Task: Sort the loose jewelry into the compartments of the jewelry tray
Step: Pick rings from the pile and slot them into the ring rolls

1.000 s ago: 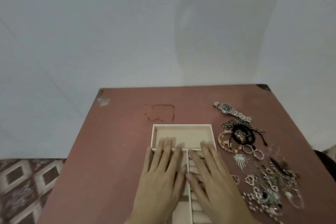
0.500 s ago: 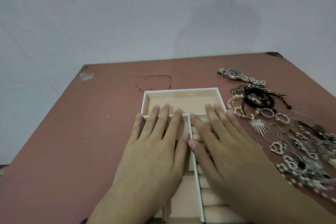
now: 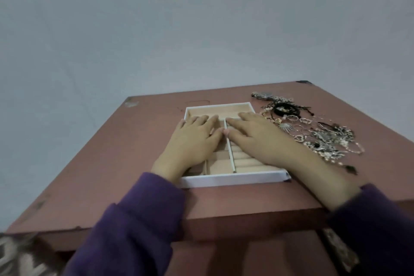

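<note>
Head view: the left hand (image 3: 197, 134) and right hand (image 3: 257, 139) lie flat on the jewelry tray (image 3: 233, 179), fingers straight, holding nothing. The loose jewelry (image 3: 322, 134) lies on the table (image 3: 139, 141) just outside the right hand, strung lengthwise alongside it. The right hand is the nearer one.

We see a plain grey-white wall (image 3: 201, 29), a reddish-brown table (image 3: 107, 159) with chipped edges, and patterned brown-and-white floor (image 3: 15, 255) at lower left.

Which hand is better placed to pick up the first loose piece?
Probably the right hand: it lies flat on the tray beside the jewelry pile; the left hand is farther away.
</note>
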